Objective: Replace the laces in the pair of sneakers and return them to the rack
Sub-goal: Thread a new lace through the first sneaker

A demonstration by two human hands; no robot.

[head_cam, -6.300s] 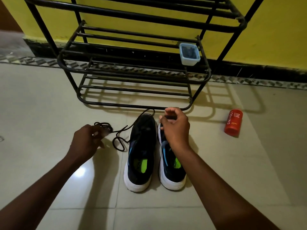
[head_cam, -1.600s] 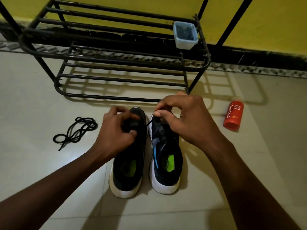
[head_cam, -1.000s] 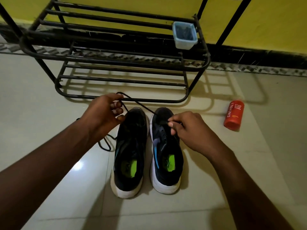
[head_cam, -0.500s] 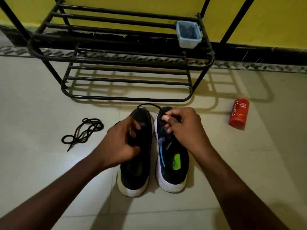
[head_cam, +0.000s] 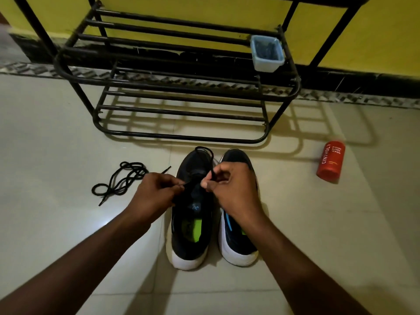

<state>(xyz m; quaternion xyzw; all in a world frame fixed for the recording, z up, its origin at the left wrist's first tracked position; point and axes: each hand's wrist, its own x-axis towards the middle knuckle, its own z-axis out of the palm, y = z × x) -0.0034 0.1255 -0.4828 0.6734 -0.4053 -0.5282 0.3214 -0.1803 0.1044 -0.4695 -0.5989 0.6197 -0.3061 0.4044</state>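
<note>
The two sneakers are set side by side on the floor, toes toward the rack (head_cam: 181,136) and just short of its front bar. The left sneaker (head_cam: 191,244) and the right sneaker (head_cam: 239,246) are dark with white heels and nearly touch. A black lace (head_cam: 210,155) is looped over the toe of the left sneaker and is led back to both hands. A second lace (head_cam: 120,178) lies loosely coiled on the floor left of the pair, apart from it.

The floor (head_cam: 56,133) is laid with pale glossy tiles, and light is reflected from it near the left forearm. Behind the rack a yellow wall (head_cam: 375,30) is met by a black skirting (head_cam: 363,80). A small blue tub (head_cam: 267,64) is placed at the right end of the rack's middle shelf. A red bottle (head_cam: 330,162) is seen on the floor, well to the right of the sneakers.

The left hand (head_cam: 156,194) is curled, and one part of the lace is pinched at its fingertips over the left sneaker. The right hand (head_cam: 229,187) is likewise closed, with the lace pinched between thumb and forefinger; the front of the right sneaker is partly covered by it.
</note>
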